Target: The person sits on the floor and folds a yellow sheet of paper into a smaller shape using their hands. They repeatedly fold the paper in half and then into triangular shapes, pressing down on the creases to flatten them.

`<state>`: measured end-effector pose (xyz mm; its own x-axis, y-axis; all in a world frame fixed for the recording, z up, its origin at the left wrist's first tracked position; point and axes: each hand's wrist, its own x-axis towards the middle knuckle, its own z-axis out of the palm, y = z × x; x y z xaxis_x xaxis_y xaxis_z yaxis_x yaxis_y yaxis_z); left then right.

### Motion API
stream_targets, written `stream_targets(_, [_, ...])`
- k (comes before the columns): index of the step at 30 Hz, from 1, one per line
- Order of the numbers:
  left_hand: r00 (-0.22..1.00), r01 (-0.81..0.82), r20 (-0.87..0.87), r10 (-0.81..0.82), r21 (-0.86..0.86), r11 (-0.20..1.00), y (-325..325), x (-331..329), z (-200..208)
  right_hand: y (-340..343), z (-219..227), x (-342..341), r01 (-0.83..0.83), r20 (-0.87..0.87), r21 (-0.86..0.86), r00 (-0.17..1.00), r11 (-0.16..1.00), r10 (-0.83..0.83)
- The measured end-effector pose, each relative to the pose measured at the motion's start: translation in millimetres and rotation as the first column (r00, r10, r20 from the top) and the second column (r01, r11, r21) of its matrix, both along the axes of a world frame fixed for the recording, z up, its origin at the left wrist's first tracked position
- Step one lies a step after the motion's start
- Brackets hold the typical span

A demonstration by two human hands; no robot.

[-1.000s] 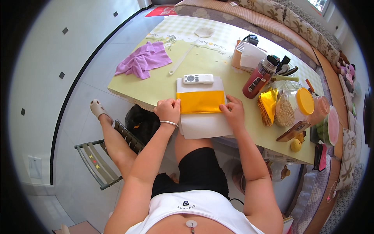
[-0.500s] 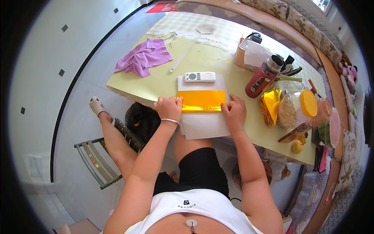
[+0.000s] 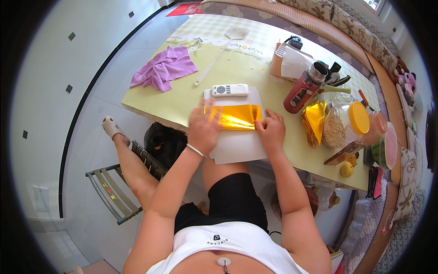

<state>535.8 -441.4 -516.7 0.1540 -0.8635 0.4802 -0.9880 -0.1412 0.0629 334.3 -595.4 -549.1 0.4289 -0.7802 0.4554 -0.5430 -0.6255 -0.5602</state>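
A shiny gold foil sheet (image 3: 238,117), folded into a band, lies across white paper sheets (image 3: 237,148) at the table's near edge. My left hand (image 3: 204,125) is over its left end, fingers stretched out and smeared at the tips by motion. With thumb and fingers, my right hand (image 3: 271,130) pinches the sheet's lower right corner. On the top of the white paper, just beyond the foil, rests a white remote control (image 3: 230,90).
A purple cloth (image 3: 165,68) and a long-handled white fly swatter (image 3: 214,59) lie to the left. Rightward stand a red thermos (image 3: 303,91), a stack of gold foil (image 3: 314,122), a yellow-lidded jar (image 3: 335,128), a phone (image 3: 344,153) and a yellow fruit (image 3: 347,169).
My left hand has let go of the foil's left edge and moved over its left part, fingers opening out. The right hand keeps its pinch at the right corner.
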Motion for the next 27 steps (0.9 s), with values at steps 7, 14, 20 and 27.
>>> stream_targets(7, [0.97,0.229,0.001,-0.242,0.317,0.92,11.6,-22.8,-10.3,1.9,-0.4,2.5,0.013,-0.06,-0.031,0.998,0.999,-0.015])
stream_targets(14, [0.983,0.178,-0.007,-0.185,0.313,0.933,14.1,-31.7,-18.6,2.4,5.8,2.6,0.053,-0.144,0.003,0.988,0.999,-0.053])
stream_targets(20, [0.986,0.164,-0.063,-0.152,0.492,0.855,12.8,-33.8,-6.5,39.6,15.2,16.7,-0.373,-0.527,-0.231,0.824,0.899,0.206])
stream_targets(27, [0.986,0.025,-0.168,0.015,0.233,0.972,50.4,-12.1,-35.7,34.0,22.9,-16.9,-0.423,-0.534,0.064,0.75,0.904,0.389])
